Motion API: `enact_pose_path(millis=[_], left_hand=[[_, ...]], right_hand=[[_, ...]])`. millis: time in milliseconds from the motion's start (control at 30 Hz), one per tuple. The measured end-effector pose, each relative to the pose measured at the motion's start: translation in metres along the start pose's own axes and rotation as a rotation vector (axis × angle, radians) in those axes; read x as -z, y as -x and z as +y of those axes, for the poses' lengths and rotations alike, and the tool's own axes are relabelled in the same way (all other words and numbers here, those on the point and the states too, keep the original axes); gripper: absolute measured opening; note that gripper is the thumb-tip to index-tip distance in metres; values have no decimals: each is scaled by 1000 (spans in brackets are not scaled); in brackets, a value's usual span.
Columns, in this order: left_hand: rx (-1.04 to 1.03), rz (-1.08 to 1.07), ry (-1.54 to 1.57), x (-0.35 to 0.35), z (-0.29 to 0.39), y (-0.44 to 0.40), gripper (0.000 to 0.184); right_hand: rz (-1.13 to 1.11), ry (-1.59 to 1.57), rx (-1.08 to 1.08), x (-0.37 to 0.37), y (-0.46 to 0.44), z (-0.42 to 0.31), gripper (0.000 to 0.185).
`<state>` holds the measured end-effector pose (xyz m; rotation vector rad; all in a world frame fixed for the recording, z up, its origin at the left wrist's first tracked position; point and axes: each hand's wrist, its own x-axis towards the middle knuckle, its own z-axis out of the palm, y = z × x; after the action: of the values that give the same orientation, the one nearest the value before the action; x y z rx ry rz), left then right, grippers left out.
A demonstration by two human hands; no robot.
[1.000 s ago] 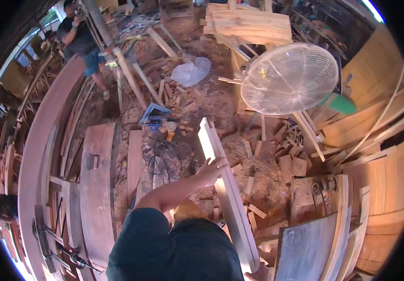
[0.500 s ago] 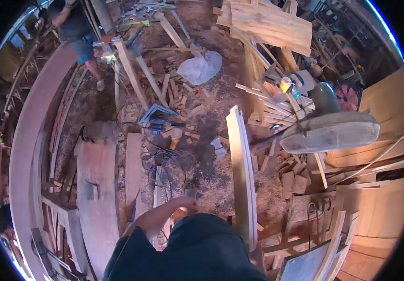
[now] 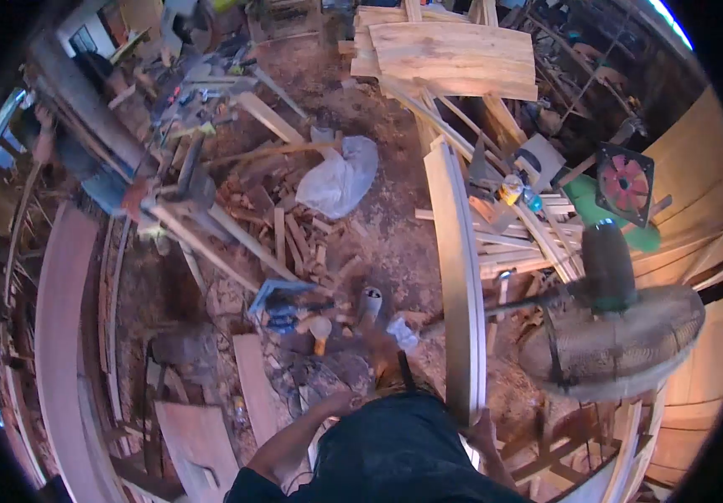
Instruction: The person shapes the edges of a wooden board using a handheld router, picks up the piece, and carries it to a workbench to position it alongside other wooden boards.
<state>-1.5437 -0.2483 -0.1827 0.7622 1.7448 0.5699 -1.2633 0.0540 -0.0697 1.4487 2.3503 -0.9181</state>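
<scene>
A stack of long pale boards (image 3: 460, 285) stands at a steep angle in front of me, to the right of my body. At its lower right edge my right hand (image 3: 483, 432) is wrapped round the boards. My left hand (image 3: 343, 404) is beside my shirt at the lower middle, apart from the boards; its fingers are blurred and partly hidden. A foot in a sandal (image 3: 371, 303) shows on the sawdust floor to the left of the boards.
A large standing fan (image 3: 613, 344) is close on the right. Wide planks (image 3: 454, 59) lie at the top. Offcuts, a white plastic bag (image 3: 340, 178) and a blue tool (image 3: 280, 318) are on the floor. Another person (image 3: 89, 172) is at the left, behind posts.
My left hand has let go of the boards and moved left. The boards now stand farther up and right in view. My view has moved forward, bringing the fan closer.
</scene>
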Motion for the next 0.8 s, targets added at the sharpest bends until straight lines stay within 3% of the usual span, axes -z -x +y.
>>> enact_pose_path(millis=[67, 100, 167, 233, 333, 367, 433, 467, 533, 567, 700, 733, 800], left_hand=[[-4, -64, -50, 59, -23, -50, 37], [-203, -30, 86, 69, -71, -97, 33], [-37, 2, -73, 164, -9, -111, 34], [-3, 20, -135, 253, 64, -125, 35], [-14, -52, 33, 320, 66, -211, 39], [20, -118, -97, 361, 108, -218, 49], [-78, -43, 171, 415, 177, -223, 55], [-125, -8, 305, 432, 198, -234, 58], [-159, -139, 409, 448, 214, -296, 65], [-172, -190, 435, 458, 236, -315, 64], [-387, -363, 657, 514, 315, -366, 63], [-308, -430, 766, 555, 358, -356, 63], [-345, -529, 1234, 586, 374, -409, 58]], right_hand=[[-87, 80, -81, 5, -50, -40, 96], [5, 93, 21, -23, -87, -26, 95], [-21, -42, -11, -10, -132, -77, 90], [-22, -129, 23, -10, -187, -111, 87], [57, -223, 127, 20, -241, -168, 89], [100, -221, 162, 28, -259, -186, 90], [74, 156, 246, 66, -293, -244, 96], [63, 20, 192, 92, -304, -283, 95], [35, -251, 72, 137, -324, -358, 93], [150, -237, 186, 156, -335, -396, 86], [88, -110, -9, 205, -419, -490, 88], [91, -130, 12, 218, -439, -520, 88], [104, -179, 51, 242, -480, -585, 90]])
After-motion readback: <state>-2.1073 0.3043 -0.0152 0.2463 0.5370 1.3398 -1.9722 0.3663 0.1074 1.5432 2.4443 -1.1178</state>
